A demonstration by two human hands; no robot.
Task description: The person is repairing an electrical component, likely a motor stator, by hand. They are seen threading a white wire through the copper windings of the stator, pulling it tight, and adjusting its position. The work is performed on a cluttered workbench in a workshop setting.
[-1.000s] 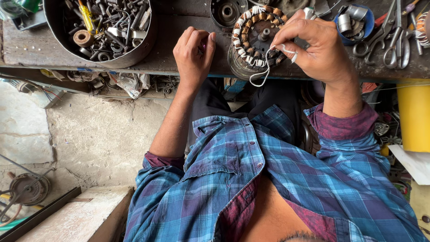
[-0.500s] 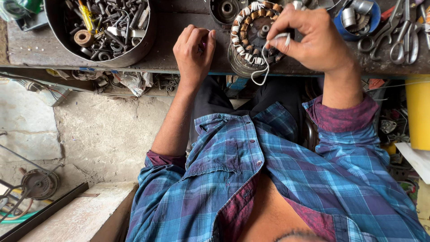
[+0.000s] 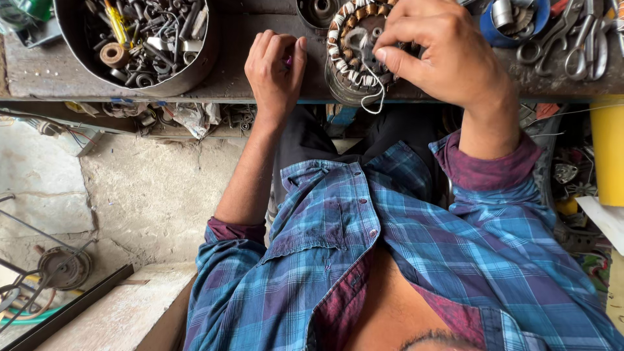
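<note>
Fingers of right hand pinch stator wire.

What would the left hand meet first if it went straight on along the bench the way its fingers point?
Probably nothing: beyond the left hand, dark worn benchtop runs bare to the frame edge.

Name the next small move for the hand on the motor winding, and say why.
Probably draw the white cord snug. The right hand pinches at the stator coils, a slack loop hangs over the bench edge, and the left hand rests beside it.
</note>
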